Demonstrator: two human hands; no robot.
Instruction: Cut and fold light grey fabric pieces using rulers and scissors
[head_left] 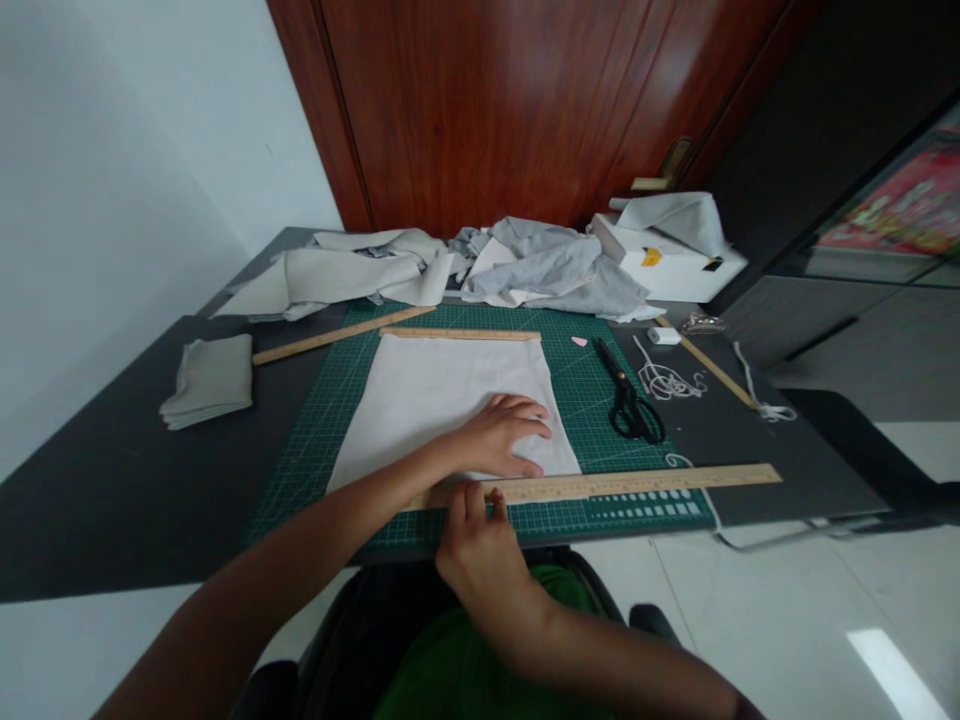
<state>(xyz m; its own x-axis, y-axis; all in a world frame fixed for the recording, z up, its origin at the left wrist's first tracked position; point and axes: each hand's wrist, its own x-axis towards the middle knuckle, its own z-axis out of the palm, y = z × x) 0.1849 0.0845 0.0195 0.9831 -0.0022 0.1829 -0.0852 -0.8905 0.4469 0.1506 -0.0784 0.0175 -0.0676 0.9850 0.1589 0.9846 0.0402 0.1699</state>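
Note:
A piece of white cloth [442, 390] lies flat on a green cutting mat [592, 400]. My left hand [508, 438] rests on the cloth's right part, fingers spread. A long wooden ruler [645, 482] crosses the cloth's near edge and reaches past the mat on the right. My right hand [484, 545] is at the ruler's near side, its curled fingers closed over the ruler; their undersides are hidden. My left forearm covers the ruler's left end. Along the cloth's far edge lies a shorter wooden ruler [465, 334].
Black scissors [630, 400], pink tailor's chalk [579, 341] and white cord [667, 381] lie to the right. Folded cloth [214, 378] and another wooden ruler [330, 340] are left. Heaped fabric [540, 265] and a white box [675, 265] line the back, before a wooden door [495, 110].

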